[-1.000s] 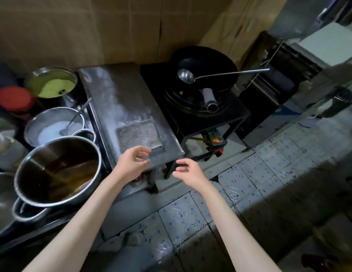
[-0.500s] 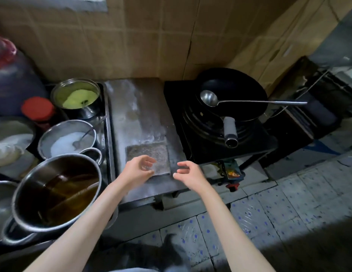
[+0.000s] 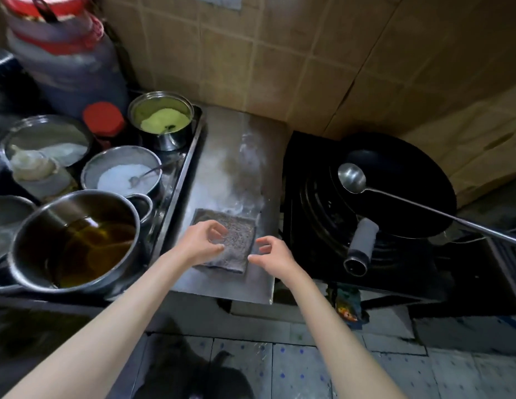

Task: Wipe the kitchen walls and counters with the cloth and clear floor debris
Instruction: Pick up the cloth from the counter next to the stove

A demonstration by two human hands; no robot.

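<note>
A grey cloth (image 3: 225,240) lies flat near the front edge of the steel surface (image 3: 236,156), between a tray of pots (image 3: 181,180) and a black stove (image 3: 331,254). The left hand (image 3: 199,243) hovers over it and the right hand (image 3: 275,256) just beside it, fingers loosely curled, holding nothing.

Cardboard-lined wall (image 3: 279,53), tiled floor (image 3: 308,370)

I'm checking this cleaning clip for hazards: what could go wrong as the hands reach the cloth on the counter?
The large steel pot of brown oil sits close beside the left hand; an elbow nudge might slop it. The grey folded cloth lies near the steel counter front edge, so a careless grab by the right hand could drop it.
</note>
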